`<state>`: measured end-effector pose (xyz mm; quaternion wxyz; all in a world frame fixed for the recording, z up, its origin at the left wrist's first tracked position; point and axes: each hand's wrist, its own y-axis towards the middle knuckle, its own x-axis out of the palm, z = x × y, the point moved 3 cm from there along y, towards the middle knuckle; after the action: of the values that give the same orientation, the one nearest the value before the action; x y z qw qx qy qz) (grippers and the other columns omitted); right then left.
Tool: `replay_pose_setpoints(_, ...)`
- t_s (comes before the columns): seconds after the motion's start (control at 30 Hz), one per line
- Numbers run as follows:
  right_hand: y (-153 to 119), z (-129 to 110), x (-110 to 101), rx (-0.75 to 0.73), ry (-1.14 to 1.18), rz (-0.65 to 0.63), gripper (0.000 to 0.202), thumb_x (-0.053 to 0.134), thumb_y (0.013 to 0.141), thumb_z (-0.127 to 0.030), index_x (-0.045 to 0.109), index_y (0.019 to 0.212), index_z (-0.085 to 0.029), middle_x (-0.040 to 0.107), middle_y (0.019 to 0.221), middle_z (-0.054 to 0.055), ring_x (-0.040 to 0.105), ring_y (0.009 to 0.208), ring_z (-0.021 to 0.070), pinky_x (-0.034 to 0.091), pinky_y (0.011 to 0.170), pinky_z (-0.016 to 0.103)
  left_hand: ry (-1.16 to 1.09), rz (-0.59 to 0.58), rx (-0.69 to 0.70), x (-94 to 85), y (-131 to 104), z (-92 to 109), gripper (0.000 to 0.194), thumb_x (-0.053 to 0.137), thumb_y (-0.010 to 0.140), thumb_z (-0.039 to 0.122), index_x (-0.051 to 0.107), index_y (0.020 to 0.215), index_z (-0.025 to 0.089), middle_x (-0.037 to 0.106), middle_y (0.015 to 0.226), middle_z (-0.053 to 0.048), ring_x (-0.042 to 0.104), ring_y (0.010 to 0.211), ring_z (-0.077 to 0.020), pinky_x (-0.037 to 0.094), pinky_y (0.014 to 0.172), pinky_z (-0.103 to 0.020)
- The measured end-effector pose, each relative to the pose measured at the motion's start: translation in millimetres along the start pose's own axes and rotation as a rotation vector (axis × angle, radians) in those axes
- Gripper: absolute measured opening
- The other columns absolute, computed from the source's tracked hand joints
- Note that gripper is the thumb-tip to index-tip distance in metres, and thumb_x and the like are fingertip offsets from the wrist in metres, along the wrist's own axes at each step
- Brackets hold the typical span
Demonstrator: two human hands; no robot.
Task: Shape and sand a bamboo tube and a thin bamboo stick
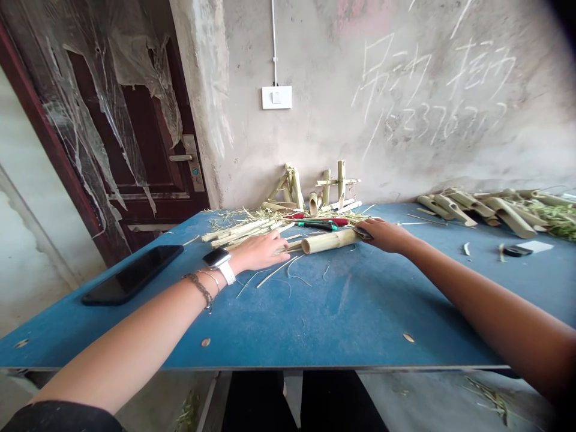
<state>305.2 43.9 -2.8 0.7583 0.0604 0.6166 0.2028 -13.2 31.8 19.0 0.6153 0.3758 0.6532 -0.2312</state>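
Observation:
A thick bamboo tube (330,240) lies across the blue table (315,324), its open end facing left. My right hand (382,234) is at the tube's right end, fingers curled over something dark that I cannot make out. My left hand (260,251) rests palm down with fingers apart on thin bamboo strips, left of the tube. Split bamboo sticks (238,231) lie just behind my left hand. Behind the tube are tools with red (339,221) and black-green handles (317,225).
A black phone (134,275) lies at the left. Small bamboo structures (288,187) stand near the wall. Cut bamboo pieces (513,217) and leafy scraps are heaped at the back right, with a black-handled blade (517,249) before them. Thin strips lie before my left hand.

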Motion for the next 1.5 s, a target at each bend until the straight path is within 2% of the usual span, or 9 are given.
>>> replay_pose_setpoints(0.13,3.1,7.7,6.8,-0.070,0.085,-0.005,0.026,0.046,0.080,-0.022,0.055,0.104,-0.018,0.062,0.099,0.011,0.057,0.092,0.0243,0.043,0.076,0.034,-0.080,-0.030,-0.007,0.8,0.8,1.0,0.044,0.045,0.078,0.059,0.055,0.094,0.019,0.049,0.102,-0.006,0.050,0.072,-0.0147,0.036,0.061,-0.026)
replay_pose_setpoints(0.4,3.3,1.2,2.5,-0.052,0.120,0.002,0.028,0.041,0.079,-0.016,0.057,0.102,-0.017,0.061,0.100,0.011,0.057,0.092,0.0233,0.042,0.078,0.034,-0.209,-0.028,0.009,7.0,3.5,2.4,0.024,0.046,0.085,0.039,0.056,0.088,0.017,0.050,0.097,-0.003,0.052,0.076,-0.0138,0.039,0.068,-0.026)
replay_pose_setpoints(0.6,1.9,-23.5,-17.8,-0.033,0.154,0.151,0.040,0.040,0.076,-0.010,0.054,0.113,-0.019,0.056,0.108,0.010,0.055,0.095,0.0234,0.043,0.077,0.033,0.001,0.055,-0.024,2.6,1.9,4.2,0.023,0.042,0.088,0.029,0.059,0.097,0.018,0.052,0.100,-0.005,0.053,0.075,-0.0140,0.039,0.062,-0.026)
replay_pose_setpoints(0.77,1.8,-44.8,-25.0,-0.154,0.216,0.192,0.037,0.043,0.076,-0.012,0.055,0.111,-0.019,0.055,0.107,0.010,0.053,0.096,0.0226,0.043,0.079,0.033,0.129,0.077,-0.027,1.2,0.8,5.0,0.026,0.048,0.086,0.033,0.061,0.105,0.021,0.051,0.105,-0.006,0.053,0.078,-0.0158,0.039,0.063,-0.026)
replay_pose_setpoints(0.87,1.4,-52.4,-25.6,-0.203,0.251,0.202,0.034,0.044,0.077,-0.013,0.056,0.109,-0.018,0.056,0.107,0.010,0.052,0.097,0.0222,0.043,0.083,0.033,0.197,0.094,-0.061,2.5,2.7,5.6,0.027,0.049,0.086,0.034,0.063,0.101,0.017,0.052,0.103,-0.008,0.053,0.083,-0.0189,0.040,0.066,-0.028)
replay_pose_setpoints(1.1,-0.5,-64.4,-30.6,-0.242,0.313,0.250,0.031,0.040,0.084,-0.021,0.053,0.112,-0.017,0.054,0.109,0.011,0.052,0.100,0.0223,0.043,0.086,0.035,0.183,0.098,-0.135,4.7,5.7,3.8,0.017,0.048,0.086,0.023,0.061,0.094,0.015,0.057,0.094,-0.008,0.056,0.078,-0.0193,0.041,0.062,-0.028)
replay_pose_setpoints(1.27,-0.1,-63.3,-31.2,-0.245,0.327,0.292,0.030,0.040,0.085,-0.024,0.054,0.111,-0.018,0.053,0.108,0.011,0.051,0.101,0.0231,0.042,0.088,0.037,0.096,0.167,-0.204,-0.5,4.7,-1.2,0.016,0.046,0.087,0.024,0.056,0.097,0.016,0.061,0.091,-0.007,0.057,0.081,-0.0208,0.040,0.063,-0.028)
replay_pose_setpoints(1.4,0.4,-61.4,-28.9,-0.261,0.347,0.292,0.030,0.039,0.085,-0.025,0.055,0.110,-0.019,0.054,0.107,0.011,0.051,0.100,0.0243,0.043,0.086,0.040,-0.007,0.214,-0.221,-2.8,3.4,-2.5,0.011,0.052,0.083,0.023,0.059,0.081,0.015,0.062,0.085,-0.006,0.058,0.077,-0.0185,0.040,0.063,-0.026)
replay_pose_setpoints(1.5,0.2,-61.6,-27.0,-0.272,0.350,0.301,0.030,0.038,0.086,-0.027,0.056,0.109,-0.019,0.054,0.106,0.012,0.052,0.098,0.0246,0.044,0.084,0.041,0.009,0.227,-0.220,-3.0,3.0,-2.0,0.015,0.054,0.082,0.024,0.060,0.071,0.015,0.062,0.080,-0.005,0.057,0.071,-0.0172,0.037,0.058,-0.025)
